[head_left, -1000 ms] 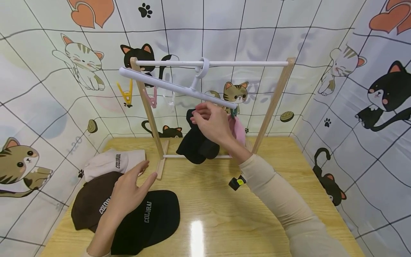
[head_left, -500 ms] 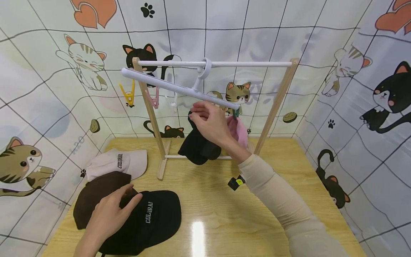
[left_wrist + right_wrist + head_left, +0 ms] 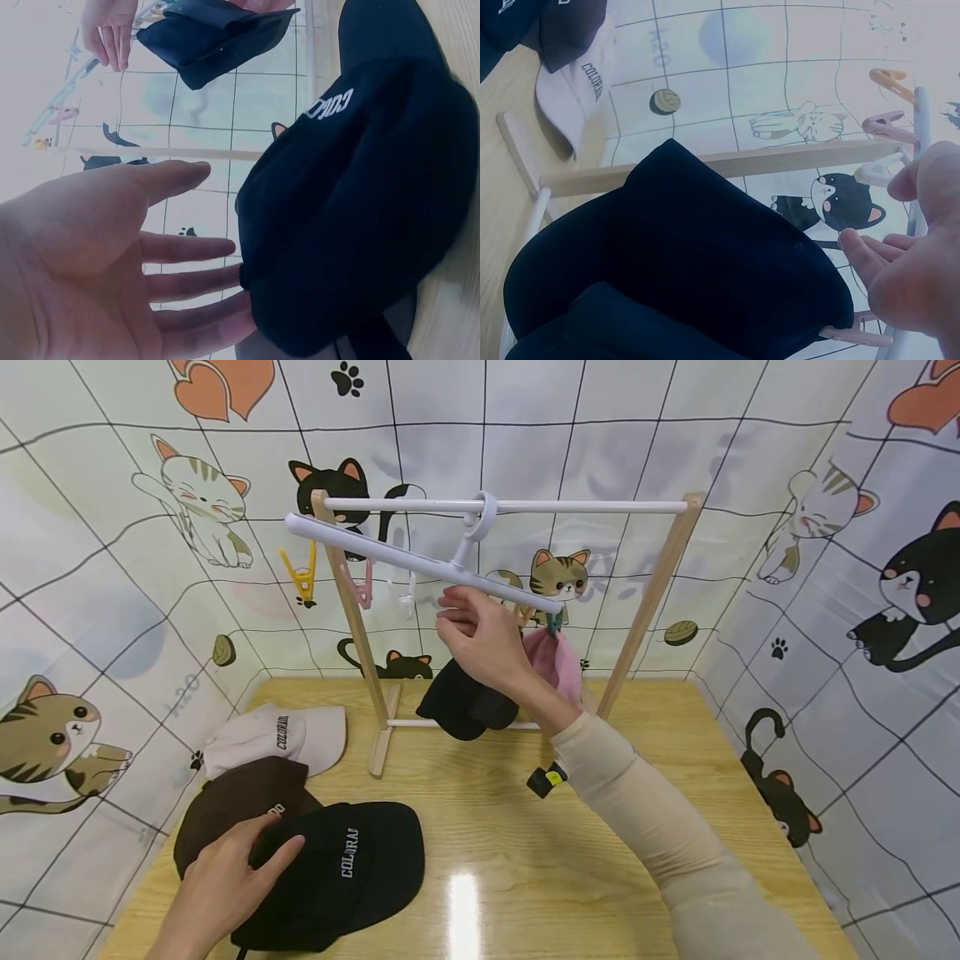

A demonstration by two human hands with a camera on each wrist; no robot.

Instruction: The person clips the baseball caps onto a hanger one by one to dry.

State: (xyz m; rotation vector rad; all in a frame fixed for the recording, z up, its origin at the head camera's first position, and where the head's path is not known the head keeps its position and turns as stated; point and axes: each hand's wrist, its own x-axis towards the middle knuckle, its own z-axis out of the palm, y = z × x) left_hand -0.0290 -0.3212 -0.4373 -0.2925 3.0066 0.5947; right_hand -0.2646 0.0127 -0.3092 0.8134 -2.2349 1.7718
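My left hand (image 3: 225, 877) is at the lower left, thumb and fingers spread, beside a black cap (image 3: 352, 868) with white lettering. In the left wrist view its fingertips (image 3: 225, 246) reach that cap's edge; whether they press on it I cannot tell. My right hand (image 3: 487, 639) is raised beneath the white hanger (image 3: 420, 560), fingers slightly bent and holding nothing visible. Below it a second black cap (image 3: 705, 247) hangs from a pale pink clip (image 3: 859, 334). Behind the wrist, a pink cap (image 3: 553, 660) hangs from a green clip (image 3: 554, 622).
A brown cap (image 3: 232, 810) and a pale cap (image 3: 277, 739) lie at the left. Yellow (image 3: 302, 578), pink and white clips hang along the tilted hanger. It hooks over the white rail of a wooden-legged rack (image 3: 585, 507). A small black-and-yellow object (image 3: 546, 779) lies near the right forearm.
My left hand has come down and left, from above the caps to the black one on the table. My right hand has shifted slightly up, away from the hanging cap's upper edge.
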